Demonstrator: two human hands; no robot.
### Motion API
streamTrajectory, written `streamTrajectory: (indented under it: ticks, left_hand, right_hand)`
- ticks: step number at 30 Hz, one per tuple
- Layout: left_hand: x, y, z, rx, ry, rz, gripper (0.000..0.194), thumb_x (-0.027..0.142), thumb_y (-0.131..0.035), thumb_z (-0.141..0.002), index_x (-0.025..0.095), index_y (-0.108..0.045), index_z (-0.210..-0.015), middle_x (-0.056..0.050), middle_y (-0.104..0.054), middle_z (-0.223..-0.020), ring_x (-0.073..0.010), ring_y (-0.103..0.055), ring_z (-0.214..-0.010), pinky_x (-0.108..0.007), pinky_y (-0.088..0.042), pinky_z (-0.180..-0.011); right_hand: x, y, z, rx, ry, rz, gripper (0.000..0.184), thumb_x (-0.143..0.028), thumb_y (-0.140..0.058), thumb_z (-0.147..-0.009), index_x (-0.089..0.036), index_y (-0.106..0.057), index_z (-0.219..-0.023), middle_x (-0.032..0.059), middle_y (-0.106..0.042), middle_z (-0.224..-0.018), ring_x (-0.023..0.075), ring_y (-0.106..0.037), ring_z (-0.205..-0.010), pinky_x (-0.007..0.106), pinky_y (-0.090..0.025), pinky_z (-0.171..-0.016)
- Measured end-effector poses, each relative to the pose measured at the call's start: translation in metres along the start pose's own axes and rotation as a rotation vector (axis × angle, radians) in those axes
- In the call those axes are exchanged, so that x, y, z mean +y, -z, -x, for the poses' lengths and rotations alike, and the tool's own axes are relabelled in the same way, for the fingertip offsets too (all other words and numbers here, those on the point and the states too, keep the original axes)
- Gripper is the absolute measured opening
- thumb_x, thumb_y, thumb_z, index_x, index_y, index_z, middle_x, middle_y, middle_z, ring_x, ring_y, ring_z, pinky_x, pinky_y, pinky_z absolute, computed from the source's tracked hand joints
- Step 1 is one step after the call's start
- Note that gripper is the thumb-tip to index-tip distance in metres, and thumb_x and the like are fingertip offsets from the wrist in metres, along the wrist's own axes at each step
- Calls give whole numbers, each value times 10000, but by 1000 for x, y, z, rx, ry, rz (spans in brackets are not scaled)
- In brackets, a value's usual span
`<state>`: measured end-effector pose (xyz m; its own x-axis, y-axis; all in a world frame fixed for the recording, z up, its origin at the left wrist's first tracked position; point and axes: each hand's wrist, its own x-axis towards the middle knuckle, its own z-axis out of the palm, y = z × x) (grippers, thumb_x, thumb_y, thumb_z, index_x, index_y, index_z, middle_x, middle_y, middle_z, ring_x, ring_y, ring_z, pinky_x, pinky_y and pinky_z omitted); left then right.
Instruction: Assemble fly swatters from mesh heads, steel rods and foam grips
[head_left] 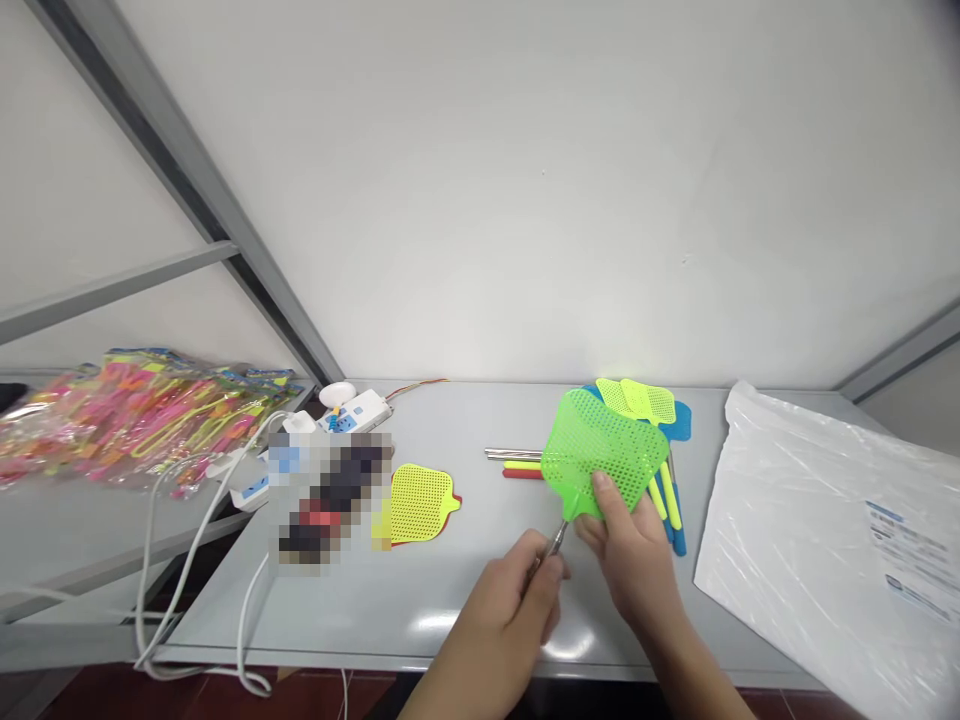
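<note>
A bright green fly swatter head [600, 445] with a perforated mesh is held up over the table, tilted. My right hand [628, 550] pinches its lower right part, thumb on top. My left hand [506, 610] is closed around a metal rod [556, 540] whose upper end meets the neck of the green head; the rest of the rod is hidden in the fist. Behind lie loose metal rods [510, 454] beside a red handle [523, 474], partly covered by the green head. To the left rests a yellow swatter head [421, 503] with a red one under it.
Yellow and blue fly swatters [649, 402] lie behind my right hand. A large white plastic bag [825, 530] covers the right side. At left are power strips [360, 412], white cables [184, 540], a pixelated dark object [334, 500] and a pile of bagged colourful items [150, 420].
</note>
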<state>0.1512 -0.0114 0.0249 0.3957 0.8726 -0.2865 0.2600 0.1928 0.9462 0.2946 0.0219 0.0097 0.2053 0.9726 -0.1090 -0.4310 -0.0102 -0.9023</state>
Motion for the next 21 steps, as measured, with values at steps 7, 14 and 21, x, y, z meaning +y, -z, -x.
streamTrajectory:
  ticks: [7,14,21]
  left_hand:
    - [-20,-6,-17,-126,29,393,378,566,-357,-960,219,-434,-831,98,-382,-514,-64,-279,-349,-187,-318,-371]
    - [-15,-13,-17,-134,45,331,408,587,-371,-949,226,-369,-760,101,-294,-528,-75,-228,-431,-194,-265,-427]
    - [-9,-13,-7,-114,99,52,404,584,-386,-940,211,-454,-802,59,-424,-672,-104,-371,-583,-234,-312,-570]
  right_hand:
    - [8,8,12,-248,-133,261,417,-499,-595,-866,-209,-396,-641,-84,-336,-489,72,-277,-462,237,-211,-447]
    - [-9,30,-4,-132,-50,261,453,-445,-647,-847,-215,-369,-572,-85,-302,-473,71,-250,-445,250,-193,-442]
    - [-47,55,-35,22,187,78,462,-423,-648,-858,-213,-372,-552,-74,-299,-491,86,-282,-475,252,-267,-478]
